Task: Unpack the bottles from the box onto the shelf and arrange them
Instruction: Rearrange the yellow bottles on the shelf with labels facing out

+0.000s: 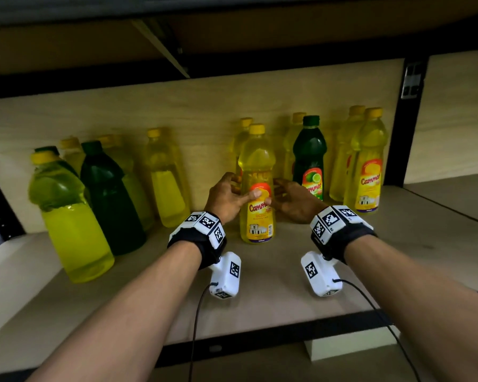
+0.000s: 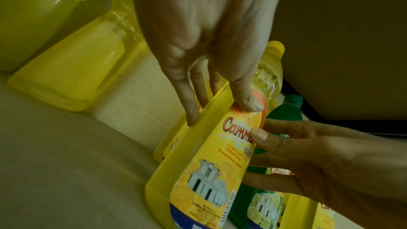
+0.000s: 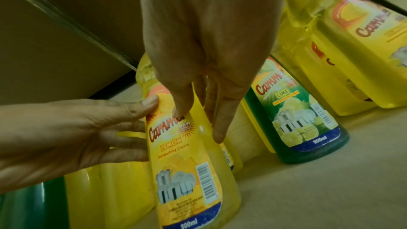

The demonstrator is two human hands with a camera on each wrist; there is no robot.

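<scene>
A yellow lemon dish-liquid bottle (image 1: pixel 257 161) (image 2: pixel 209 171) (image 3: pixel 187 163) stands upright on the wooden shelf (image 1: pixel 273 293), label facing me. My left hand (image 1: pixel 244 187) (image 2: pixel 220 111) holds its left side, thumb on the label and fingers behind. From the right, my right hand (image 1: pixel 275 193) (image 3: pixel 199 124) holds it too, with the thumb on the label and fingers along the far side. A second yellow bottle (image 1: pixel 244 128) stands directly behind it. The box is not in view.
A green lime bottle (image 1: pixel 311 153) (image 3: pixel 304 128) and yellow bottles (image 1: pixel 367 166) stand to the right. Larger yellow (image 1: pixel 72 224) and dark green (image 1: pixel 108 202) bottles stand on the left. A black upright post (image 1: pixel 406 119) bounds the bay on the right. Another shelf board hangs low overhead.
</scene>
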